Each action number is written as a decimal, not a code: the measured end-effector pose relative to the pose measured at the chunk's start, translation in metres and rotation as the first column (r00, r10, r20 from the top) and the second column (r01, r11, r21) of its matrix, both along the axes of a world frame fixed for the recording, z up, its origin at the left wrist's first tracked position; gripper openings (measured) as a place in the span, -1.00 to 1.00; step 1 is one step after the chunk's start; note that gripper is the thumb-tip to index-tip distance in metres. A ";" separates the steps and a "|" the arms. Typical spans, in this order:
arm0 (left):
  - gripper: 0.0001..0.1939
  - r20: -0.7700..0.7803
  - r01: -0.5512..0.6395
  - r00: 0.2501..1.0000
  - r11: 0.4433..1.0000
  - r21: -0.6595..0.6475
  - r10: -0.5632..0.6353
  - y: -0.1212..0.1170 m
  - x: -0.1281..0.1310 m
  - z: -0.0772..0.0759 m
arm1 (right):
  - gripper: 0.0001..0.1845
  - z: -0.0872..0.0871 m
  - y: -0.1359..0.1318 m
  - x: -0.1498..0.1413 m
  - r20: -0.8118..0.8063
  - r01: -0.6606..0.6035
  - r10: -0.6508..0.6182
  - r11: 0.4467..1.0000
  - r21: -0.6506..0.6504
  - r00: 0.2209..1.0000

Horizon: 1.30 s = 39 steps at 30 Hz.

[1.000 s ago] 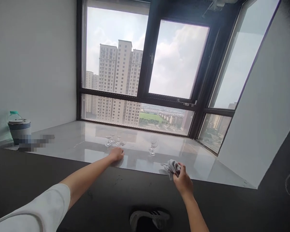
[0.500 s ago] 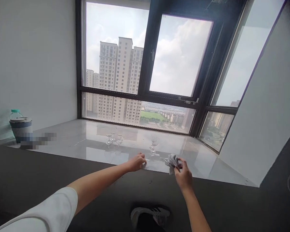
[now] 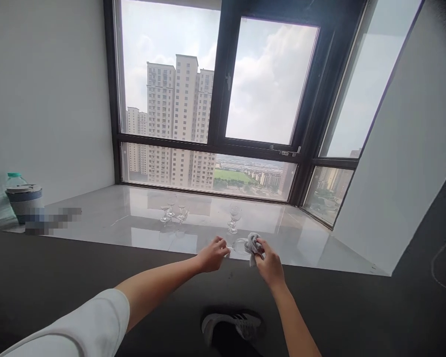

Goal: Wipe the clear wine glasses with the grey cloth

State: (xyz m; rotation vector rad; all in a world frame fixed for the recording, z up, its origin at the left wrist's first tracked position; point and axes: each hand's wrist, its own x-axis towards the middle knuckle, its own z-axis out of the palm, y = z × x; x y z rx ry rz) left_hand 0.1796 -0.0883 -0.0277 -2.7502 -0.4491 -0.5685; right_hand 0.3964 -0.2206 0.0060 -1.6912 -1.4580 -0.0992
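My left hand [image 3: 212, 255] is closed on the foot end of a clear stemmed glass [image 3: 240, 246], which lies sideways above the front edge of the sill. In my right hand [image 3: 270, 263] is a crumpled grey cloth [image 3: 252, 244], pressed to the rim end of that glass. Part of the bowl is hidden behind the cloth. Just behind, stemmed glasses [image 3: 235, 218] stand upright close together. Farther left, several small stemmed glasses [image 3: 171, 208] form another group on the sill.
The glossy pale window sill [image 3: 148, 238] runs under a dark-framed window [image 3: 256, 148]. At its left end stand a lidded cup [image 3: 24, 198] and a bottle with a green cap [image 3: 14, 175], beside a blurred-out patch. A shoe [image 3: 230, 322] shows on the floor below.
My right hand has moved left with the cloth, bringing it onto the glass's rim end. The glass now shows between both hands. The view has shifted slightly.
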 end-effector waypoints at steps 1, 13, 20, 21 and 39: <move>-0.73 -0.020 0.018 1.000 1.000 0.010 -0.017 -0.001 -0.002 0.003 | -0.53 -0.001 0.001 -0.001 -0.001 0.001 -0.001 1.000 -0.008 1.000; -0.62 -0.117 0.139 0.983 0.990 -0.028 -0.141 0.005 -0.007 0.024 | -0.65 -0.004 -0.002 0.009 0.024 0.035 -0.036 0.998 0.044 0.999; -0.37 -0.048 0.126 0.991 0.991 -0.044 -0.128 0.003 -0.014 0.016 | -0.61 0.000 -0.005 -0.004 0.012 -0.122 0.122 0.992 0.043 0.992; -0.38 -0.049 0.116 0.992 0.992 -0.040 -0.118 0.002 -0.014 0.015 | -0.61 0.000 -0.006 -0.008 0.019 -0.099 0.098 0.994 0.051 0.995; -0.39 -0.036 0.090 0.995 0.995 0.040 -0.089 -0.002 -0.013 0.012 | -0.33 -0.012 -0.014 -0.022 -0.014 -0.059 0.059 0.998 0.010 0.998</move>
